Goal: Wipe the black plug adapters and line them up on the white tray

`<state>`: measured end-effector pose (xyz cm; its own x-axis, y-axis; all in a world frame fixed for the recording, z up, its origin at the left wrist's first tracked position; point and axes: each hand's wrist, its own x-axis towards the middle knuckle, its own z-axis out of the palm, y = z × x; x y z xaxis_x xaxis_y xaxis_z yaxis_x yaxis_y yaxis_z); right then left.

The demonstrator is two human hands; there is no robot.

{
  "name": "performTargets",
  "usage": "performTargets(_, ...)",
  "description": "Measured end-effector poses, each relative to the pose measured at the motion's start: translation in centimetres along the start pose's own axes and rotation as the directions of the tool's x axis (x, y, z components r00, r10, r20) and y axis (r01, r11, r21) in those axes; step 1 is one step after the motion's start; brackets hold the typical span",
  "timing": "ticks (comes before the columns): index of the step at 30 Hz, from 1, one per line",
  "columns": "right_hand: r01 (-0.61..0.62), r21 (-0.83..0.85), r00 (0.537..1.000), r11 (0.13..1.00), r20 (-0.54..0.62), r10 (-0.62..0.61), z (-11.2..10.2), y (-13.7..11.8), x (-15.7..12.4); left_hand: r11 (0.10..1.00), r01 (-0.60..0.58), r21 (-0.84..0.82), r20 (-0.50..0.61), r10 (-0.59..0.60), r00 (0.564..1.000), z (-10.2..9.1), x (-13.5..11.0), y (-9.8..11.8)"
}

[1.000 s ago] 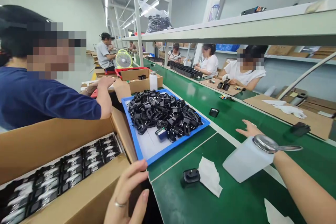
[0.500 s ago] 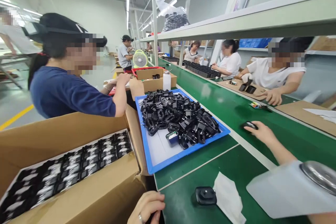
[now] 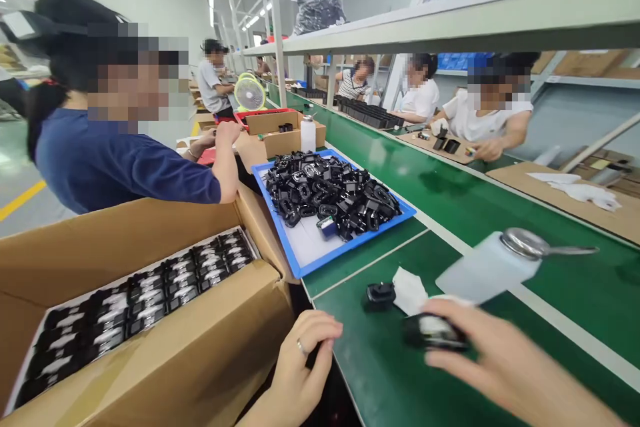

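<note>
My right hand (image 3: 475, 347), blurred by motion, grips a black plastic housing (image 3: 435, 333) with a pale part showing inside, low over the green bench. My left hand (image 3: 310, 353), wearing a ring, hovers at the bench's near edge with loosely bent fingers, thumb slightly apart and nothing visible between them. Ahead of it a black plug-like piece (image 3: 379, 295) lies beside a white cloth (image 3: 410, 290). Just beyond my right hand stands a translucent bottle (image 3: 487, 270) with a metal top. The blue-rimmed tray (image 3: 313, 267) carries a heap of black plastic parts (image 3: 330, 193).
An open cardboard box (image 3: 200, 340) at left holds rows of packed black pieces (image 3: 150, 293). A person in a blue top (image 3: 125, 160) works beyond it. Across the green belt (image 3: 450, 193) sits another worker (image 3: 493, 120). A shelf (image 3: 450, 27) overhangs the far side.
My right hand has come back from the belt toward me, bringing the black housing. My left hand has risen further into view. The camera view has shifted.
</note>
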<state>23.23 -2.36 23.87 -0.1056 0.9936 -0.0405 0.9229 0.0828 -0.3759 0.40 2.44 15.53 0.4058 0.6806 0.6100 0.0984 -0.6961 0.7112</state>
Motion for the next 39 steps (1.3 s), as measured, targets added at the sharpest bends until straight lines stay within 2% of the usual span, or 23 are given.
performTargets(3,0.067,0.053,0.972,0.996,0.220,-0.077,2.3,-2.7,-0.4,1.000,0.006,-0.020,0.067,-0.005,0.998,0.7,-0.3,0.5)
performTargets(6,-0.001,0.080,0.964,0.997,0.266,-0.021,2.5,-2.7,0.1,0.996,0.084,-0.002,0.158,-0.083,0.984,0.8,-0.5,0.5)
performTargets(8,-0.131,0.065,0.973,0.989,0.199,0.116,1.9,-1.5,0.5,0.990,0.135,0.033,0.246,-0.139,0.959,0.9,-0.4,0.5)
performTargets(10,-0.215,-0.002,0.977,0.977,-0.003,0.215,1.8,0.1,1.1,0.984,0.151,0.095,0.327,-0.174,0.929,1.3,-0.1,0.6)
performTargets(11,-0.207,-0.056,0.975,0.977,-0.098,0.201,2.1,0.9,1.5,0.980,0.146,0.137,0.354,-0.186,0.916,1.7,0.1,0.7)
performTargets(12,-0.172,-0.120,0.975,0.978,-0.159,0.153,2.7,1.6,1.9,0.974,0.136,0.183,0.371,-0.197,0.907,2.1,0.3,0.9)
performTargets(14,-0.089,-0.235,0.982,0.968,-0.181,0.047,4.3,2.8,2.5,0.956,0.115,0.269,0.387,-0.217,0.896,2.9,0.7,1.1)
performTargets(16,-0.078,-0.258,0.977,0.963,-0.211,0.023,5.5,3.3,2.7,0.939,0.114,0.323,0.385,-0.241,0.891,3.7,0.9,1.1)
performTargets(19,-0.109,-0.120,0.930,0.987,-0.363,0.059,5.6,2.5,1.9,0.930,0.140,0.340,0.360,-0.267,0.894,4.3,0.9,0.9)
performTargets(22,0.038,-0.032,0.900,0.999,-0.432,-0.048,4.6,0.0,0.6,0.931,0.150,0.332,0.334,-0.265,0.905,4.4,0.9,0.6)
performTargets(24,0.182,-0.122,0.885,0.976,-0.413,-0.217,4.4,-1.8,0.0,0.931,0.145,0.334,0.316,-0.255,0.914,4.4,0.8,0.5)
performTargets(27,0.317,-0.348,0.864,0.882,-0.277,-0.420,4.8,-3.3,-0.4,0.930,0.143,0.338,0.294,-0.249,0.923,4.4,0.7,0.6)
performTargets(29,0.360,-0.439,0.856,0.823,-0.196,-0.479,4.9,-3.1,-0.6,0.931,0.145,0.334,0.291,-0.248,0.924,4.4,0.6,0.6)
performTargets(31,0.364,-0.476,0.857,0.801,-0.165,-0.487,4.4,-2.1,-0.9,0.934,0.146,0.328,0.294,-0.247,0.923,4.6,0.5,0.6)
performTargets(34,0.289,-0.430,0.913,0.855,-0.147,-0.382,3.2,-0.2,-1.4,0.932,0.161,0.325,0.313,-0.267,0.912,4.8,0.6,0.5)
performTargets(37,0.066,-0.251,0.992,0.966,-0.089,-0.091,2.0,1.0,-1.5,0.943,0.182,0.278,0.357,-0.278,0.892,3.6,1.4,1.3)
performTargets(39,-0.113,-0.217,0.994,0.970,-0.023,0.110,1.3,1.2,-1.3,0.967,0.202,0.159,0.377,-0.248,0.892,1.2,1.7,2.8)
